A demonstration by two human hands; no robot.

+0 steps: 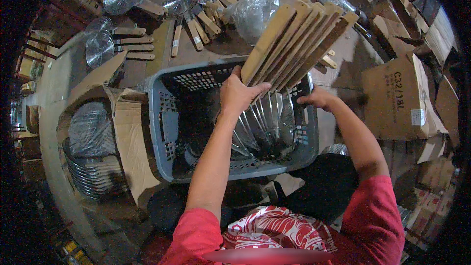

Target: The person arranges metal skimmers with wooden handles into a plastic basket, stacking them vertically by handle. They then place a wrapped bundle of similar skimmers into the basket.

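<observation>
A stack of long wooden-handled metal utensils (pixel 300 44) stands tilted in a grey plastic basket (pixel 164 118), handles up and leaning right. Their thin metal heads (pixel 260 118) fan out inside the basket; what kind of utensil they are I cannot make out. My left hand (pixel 239 91) is closed around the near left side of the stack, just below the handles, with its thumb across the front. At the basket's right rim, my right hand (pixel 320 99) is curled over the edge, thumb inward, and some of its fingers are hidden.
Left of the basket, an open cardboard box (pixel 132 132) holds plastic-wrapped round metal pieces (pixel 91 127). Beyond lie several round-headed utensils with wooden handles (pixel 135 44) and a clear plastic bag (pixel 250 17). A cardboard box (pixel 392 98) stands at the right.
</observation>
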